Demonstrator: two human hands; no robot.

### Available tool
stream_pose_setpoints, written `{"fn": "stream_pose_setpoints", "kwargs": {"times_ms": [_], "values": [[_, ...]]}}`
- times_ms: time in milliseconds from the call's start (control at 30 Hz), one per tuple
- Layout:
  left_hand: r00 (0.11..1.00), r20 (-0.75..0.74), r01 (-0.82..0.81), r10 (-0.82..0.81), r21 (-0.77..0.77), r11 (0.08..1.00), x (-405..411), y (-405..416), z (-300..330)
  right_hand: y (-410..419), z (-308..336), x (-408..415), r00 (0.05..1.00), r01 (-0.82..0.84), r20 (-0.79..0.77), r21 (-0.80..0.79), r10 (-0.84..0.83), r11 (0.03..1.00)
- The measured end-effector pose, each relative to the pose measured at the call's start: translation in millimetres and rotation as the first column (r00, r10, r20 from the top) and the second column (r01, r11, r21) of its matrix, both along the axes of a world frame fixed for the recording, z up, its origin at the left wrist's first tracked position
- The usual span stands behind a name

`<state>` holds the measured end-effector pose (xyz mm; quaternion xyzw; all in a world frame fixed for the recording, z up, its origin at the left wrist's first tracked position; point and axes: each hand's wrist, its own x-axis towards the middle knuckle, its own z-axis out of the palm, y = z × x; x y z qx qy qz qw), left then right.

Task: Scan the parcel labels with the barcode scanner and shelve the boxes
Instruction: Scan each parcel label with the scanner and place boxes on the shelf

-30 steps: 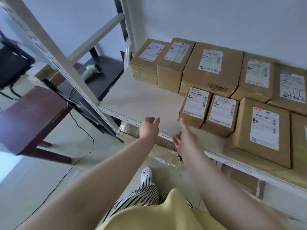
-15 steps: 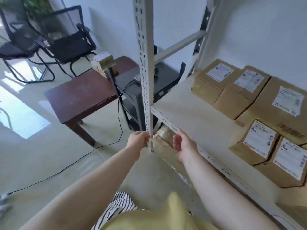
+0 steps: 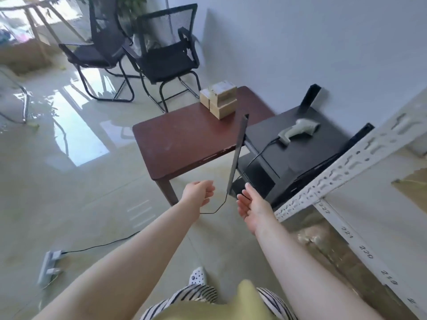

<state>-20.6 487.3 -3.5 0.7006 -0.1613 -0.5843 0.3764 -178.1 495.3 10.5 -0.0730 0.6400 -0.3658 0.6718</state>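
A smooth dark-red wooden worktop (image 3: pixel 184 144) stands on the glossy tiled floor. On its far corner sits a small stack of plain cardboard boxes (image 3: pixel 220 101) with white labels. Just right of the worktop, a grey pistol-shaped barcode scanner (image 3: pixel 298 131) lies on its side on a flat black stand (image 3: pixel 307 155), its thin black cable (image 3: pixel 219 207) trailing off the stand's near edge. In front of the worktop both hands are raised and hold nothing: the left hand (image 3: pixel 199 192) has loosely curled fingers, the right hand (image 3: pixel 253 205) has straight, relaxed fingers. Right of the stand runs a perforated white metal shelf (image 3: pixel 346 172) frame.
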Motion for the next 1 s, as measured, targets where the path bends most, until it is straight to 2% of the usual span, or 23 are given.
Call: {"fn": "stream_pose_setpoints", "kwargs": {"times_ms": [133, 367, 633, 767, 1000], "values": [[0.997, -0.047, -0.064, 0.065, 0.02, 0.998, 40, -31, -9, -39, 5, 46, 0.998, -0.055, -0.02, -0.019, 0.054, 0.998], [0.987, -0.131, -0.078, 0.089, 0.088, 0.993, 62, -92, -29, -119, -16, 80, 0.995, -0.085, -0.043, 0.03, 0.087, 0.996], [0.975, -0.157, -0.144, 0.156, 0.085, 0.986, 94, -216, -31, -255, -26, 115, 0.989, -0.145, -0.014, 0.032, 0.146, 0.989], [0.983, -0.108, -0.14, 0.148, 0.079, 0.987, 94, -271, -35, -313, -23, 112, 0.988, -0.151, -0.042, 0.016, 0.151, 0.988], [0.997, -0.009, -0.078, 0.079, 0.08, 0.994, 93, -361, -38, -404, -13, 88, 0.996, -0.044, -0.079, 0.01, 0.044, 0.999]]}}
